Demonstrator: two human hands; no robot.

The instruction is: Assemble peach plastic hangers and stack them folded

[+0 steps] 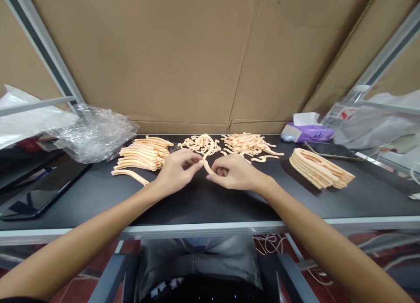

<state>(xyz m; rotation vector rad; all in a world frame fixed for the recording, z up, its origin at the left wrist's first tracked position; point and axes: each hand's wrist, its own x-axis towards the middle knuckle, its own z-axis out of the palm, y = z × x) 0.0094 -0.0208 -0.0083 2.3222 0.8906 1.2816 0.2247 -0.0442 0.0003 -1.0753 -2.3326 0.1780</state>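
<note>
In the middle of the table, my left hand [179,169] and my right hand [238,171] face each other, both with fingers pinched. Between them is a cream hook-shaped piece [209,167] with a curved lower end, like part of a clothes hanger. My left fingertips grip it near its middle, and my right fingers hold its lower end. Its upper curve overlaps a pile of small cream hooks [193,143] behind. Beside my left hand lies a stack of long curved cream arms [139,156], with one loose arm [129,175] in front. Past my right hand is a heap of thin S-shaped pieces [246,143].
A stack of looped cream pieces [318,167] stands at the right. Behind it are a phone [331,149] and a purple tissue pack [308,132]. Clear plastic wrap [98,132] and a dark glossy panel [46,189] lie left. A cardboard wall [183,66] closes the back.
</note>
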